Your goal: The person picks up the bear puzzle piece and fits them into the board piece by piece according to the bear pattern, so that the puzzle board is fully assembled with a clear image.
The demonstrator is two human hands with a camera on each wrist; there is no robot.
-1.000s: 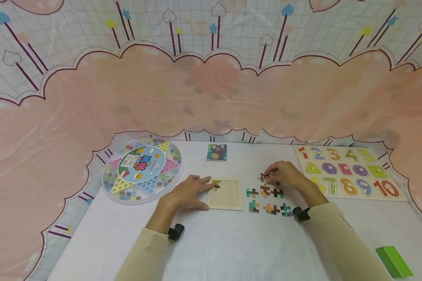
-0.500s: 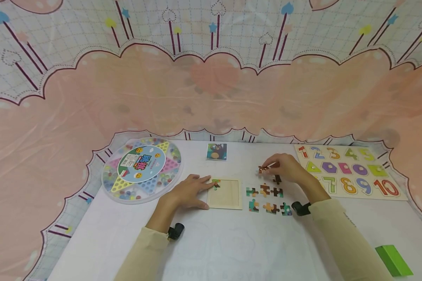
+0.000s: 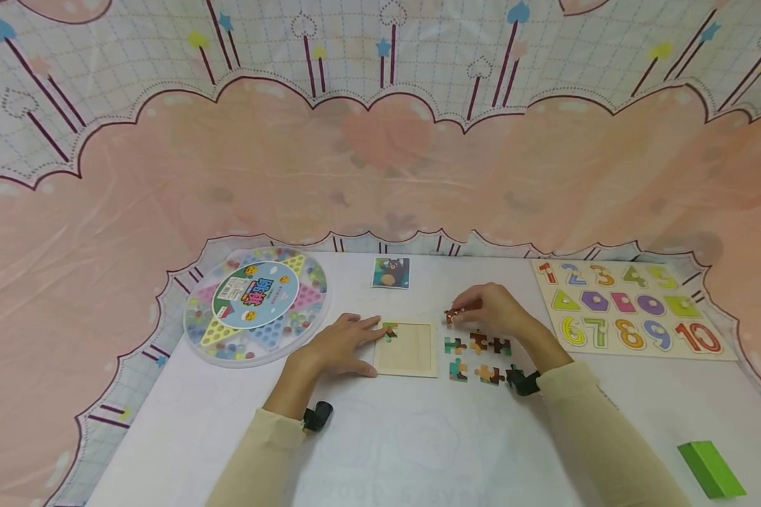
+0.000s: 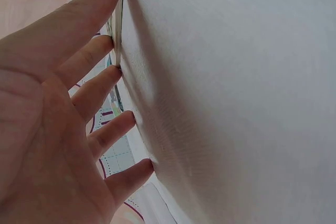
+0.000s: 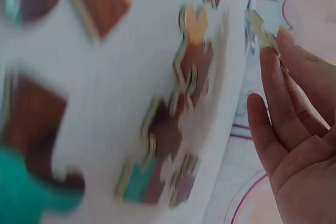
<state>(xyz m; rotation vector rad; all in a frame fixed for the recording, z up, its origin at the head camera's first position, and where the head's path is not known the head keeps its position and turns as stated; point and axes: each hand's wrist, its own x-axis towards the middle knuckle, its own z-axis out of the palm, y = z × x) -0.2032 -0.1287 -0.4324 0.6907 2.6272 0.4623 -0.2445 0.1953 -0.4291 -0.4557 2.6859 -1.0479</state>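
Note:
My left hand (image 3: 337, 346) lies with fingers spread at the left side of a square wooden puzzle tray (image 3: 412, 353). Its index fingertip touches a small jigsaw piece (image 3: 390, 335) in the tray's upper left corner, and its thumb is by the lower left edge. In the left wrist view the fingertips meet the tray edge (image 4: 117, 35) and tabletop. Right of the tray, my right hand (image 3: 497, 310) pinches a brown jigsaw piece (image 3: 452, 316) between thumb and fingers, held above the table. Several loose jigsaw pieces (image 3: 478, 341) lie below that hand; the right wrist view shows some blurred.
A bear picture card (image 3: 390, 273) lies behind the tray. At the left is a round Chinese checkers box (image 3: 256, 296). A number-and-shape board (image 3: 634, 310) lies at the right, and a green block (image 3: 711, 470) near the front right.
My right hand has lifted the brown jigsaw piece from the back of the loose pieces and carried it left, toward the tray. The left hand stays in place.

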